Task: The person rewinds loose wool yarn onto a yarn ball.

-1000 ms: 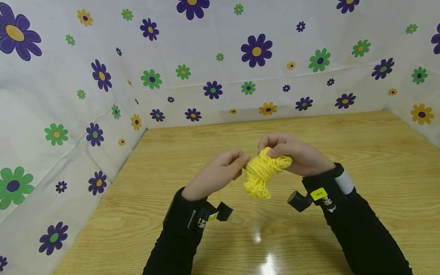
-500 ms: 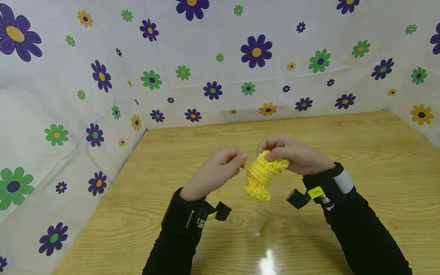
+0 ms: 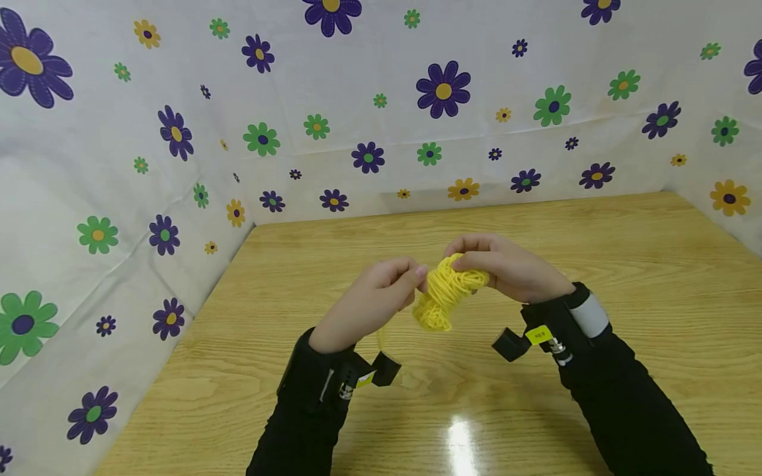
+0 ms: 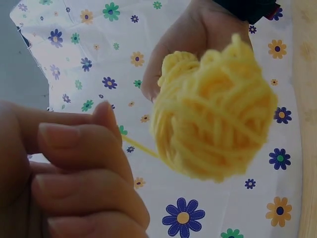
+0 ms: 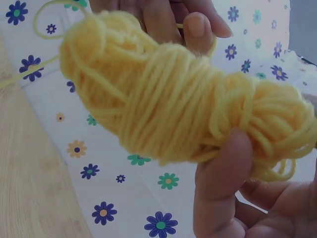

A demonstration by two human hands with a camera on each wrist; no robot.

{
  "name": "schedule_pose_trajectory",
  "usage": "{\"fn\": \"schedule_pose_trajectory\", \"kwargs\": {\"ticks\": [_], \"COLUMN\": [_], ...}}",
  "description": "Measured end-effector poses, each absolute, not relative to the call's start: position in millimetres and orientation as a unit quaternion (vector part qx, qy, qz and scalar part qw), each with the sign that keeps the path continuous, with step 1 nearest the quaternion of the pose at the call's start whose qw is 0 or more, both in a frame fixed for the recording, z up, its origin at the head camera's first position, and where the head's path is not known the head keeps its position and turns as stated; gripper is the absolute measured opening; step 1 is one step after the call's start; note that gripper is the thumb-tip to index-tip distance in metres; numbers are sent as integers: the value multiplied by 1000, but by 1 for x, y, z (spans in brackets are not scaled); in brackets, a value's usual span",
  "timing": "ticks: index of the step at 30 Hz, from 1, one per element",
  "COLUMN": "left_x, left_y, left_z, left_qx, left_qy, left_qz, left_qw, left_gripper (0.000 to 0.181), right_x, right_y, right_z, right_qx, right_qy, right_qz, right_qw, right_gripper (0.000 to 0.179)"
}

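A bundle of yellow yarn, wound tightly round its middle with loops at the ends, is held above the table. My right hand grips its upper right end, thumb on the near side. Just left of the bundle, my left hand has curled fingers and pinches a single strand of yarn, which runs taut to the bundle in the left wrist view. Below the left hand hangs a loose length of yarn. In the right wrist view the thumb presses on the wound yarn.
The wooden table spreads under both hands. White cloth with printed flowers stands along its back and sides. A black wrist camera sits on the right wrist, another camera on the left.
The yarn bundle has shifted slightly left, its lower end tilting up toward the left hand. The right hand moves a little left with it; the left hand stays nearly in place.
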State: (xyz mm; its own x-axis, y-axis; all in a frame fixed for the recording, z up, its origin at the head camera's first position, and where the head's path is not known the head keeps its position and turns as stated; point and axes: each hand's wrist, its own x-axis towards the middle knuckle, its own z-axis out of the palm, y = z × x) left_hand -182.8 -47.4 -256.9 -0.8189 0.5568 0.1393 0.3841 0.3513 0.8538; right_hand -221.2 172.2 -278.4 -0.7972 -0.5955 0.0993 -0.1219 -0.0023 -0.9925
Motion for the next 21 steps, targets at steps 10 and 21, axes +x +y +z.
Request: {"fn": "schedule_pose_trajectory", "kwargs": {"ticks": [10, 21], "left_x": [-179, -178], "left_y": [-46, -42], "left_z": [-257, -257], "left_qx": [292, 316], "left_qy": [818, 817], "left_qz": [489, 476], "left_qw": [78, 80], "left_gripper": [27, 30], "right_x": [-221, -220], "right_y": [166, 160], "right_z": [-278, -276], "right_qx": [-202, -135], "right_qy": [681, 631], "right_qz": [-693, -760], "right_qw": [124, 69], "right_gripper": [14, 15]}}
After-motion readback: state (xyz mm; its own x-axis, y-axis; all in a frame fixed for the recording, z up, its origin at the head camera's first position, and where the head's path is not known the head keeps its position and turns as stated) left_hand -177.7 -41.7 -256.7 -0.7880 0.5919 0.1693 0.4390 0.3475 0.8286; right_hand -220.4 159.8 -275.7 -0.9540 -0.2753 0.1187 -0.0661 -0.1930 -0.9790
